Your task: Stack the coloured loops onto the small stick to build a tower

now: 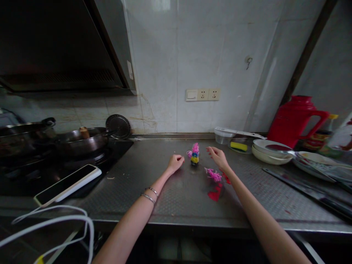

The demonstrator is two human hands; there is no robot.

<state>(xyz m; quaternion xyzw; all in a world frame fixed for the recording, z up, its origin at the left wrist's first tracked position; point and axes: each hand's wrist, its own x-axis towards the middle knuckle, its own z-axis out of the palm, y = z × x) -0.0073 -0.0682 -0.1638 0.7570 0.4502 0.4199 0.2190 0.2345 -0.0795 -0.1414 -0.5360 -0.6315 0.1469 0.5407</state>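
A small doll of wound yarn (195, 154), pink on top with blue and yellow bands, stands upright on the steel counter (137, 176). My left hand (176, 164) rests just left of it, fingers loosely curled and holding nothing. On the doll's right, my right hand (218, 157) hovers with slightly bent fingers, also empty. Neither hand visibly touches the doll. Below my right hand lie a tuft of pink yarn (213, 175) and scraps of red material (216, 192). Two thin bracelets (150, 194) circle my left wrist.
A phone (67, 185) lies on the black hob (115, 154) at left, beside a dark pan (82, 141). A white cable (52, 223) hangs at the front left corner. Stacked plates (271, 152), a plastic tub (239, 145) and a red jug (291, 123) stand at the back right.
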